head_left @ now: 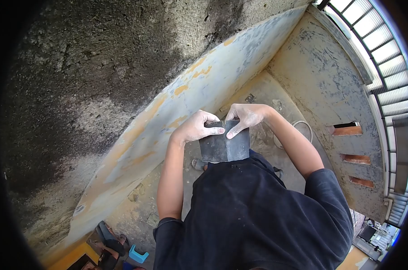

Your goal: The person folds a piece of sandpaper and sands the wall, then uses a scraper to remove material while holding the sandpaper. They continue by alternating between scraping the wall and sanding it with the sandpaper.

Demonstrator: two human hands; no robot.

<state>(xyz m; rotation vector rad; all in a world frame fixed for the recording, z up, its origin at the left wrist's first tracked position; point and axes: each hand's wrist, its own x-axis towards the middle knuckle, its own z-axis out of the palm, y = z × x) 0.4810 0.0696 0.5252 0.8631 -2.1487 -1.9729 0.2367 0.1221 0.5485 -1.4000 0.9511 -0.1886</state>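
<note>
A dark grey sheet of sandpaper (215,148) hangs in front of my dark shirt, with a crease running down its middle. My left hand (197,127) pinches its upper left edge, thumb lying across the near face. On the upper right edge, my right hand (246,118) has its thumb on the near face and its other fingers curled behind. Between the two thumbs the top edge shows a small gap. Pale dust coats both hands. The fingertips behind the sheet are hidden.
A patchy, partly scraped wall (181,94) runs along my left. Behind my right forearm stands a round white bucket (301,130). The right wall (334,90) has several slots. At lower left are another person's limbs (109,240) and a turquoise plastic object (138,255).
</note>
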